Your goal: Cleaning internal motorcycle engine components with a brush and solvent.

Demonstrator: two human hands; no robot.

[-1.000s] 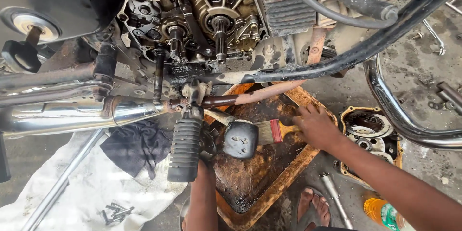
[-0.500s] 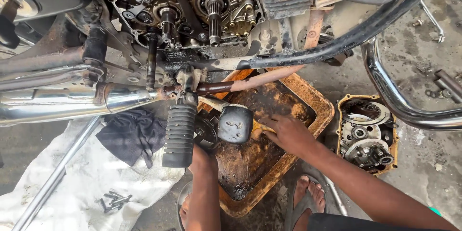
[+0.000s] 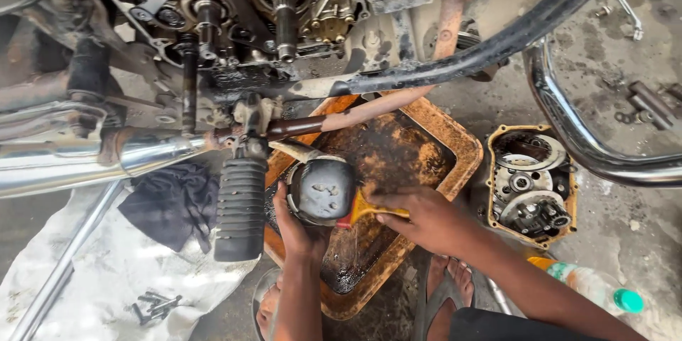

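I'm cupping the round dark metal engine part (image 3: 317, 190) in my left hand (image 3: 295, 231) over the rusty orange drain tray (image 3: 455, 143), right hand (image 3: 419, 217) gripping the yellow-handled brush (image 3: 364, 209), scrubbing; turning it looks next.

The left hand (image 3: 295, 231) cups a round engine part (image 3: 320, 190) from below over the drain tray (image 3: 465, 153), and the right hand (image 3: 419, 219), just to its right, holds a brush (image 3: 362, 209) against that part, its bristles probably hidden behind it. The tray lies on the floor under the open engine (image 3: 270, 7), with the footpeg (image 3: 240, 207) at its left edge and a box of parts (image 3: 531, 185) just right of it. Left of the footpeg a dark rag (image 3: 170, 202) lies on a cloth (image 3: 106, 277) that also carries loose bolts (image 3: 153, 305); a bottle (image 3: 593, 288) lies near the right forearm.
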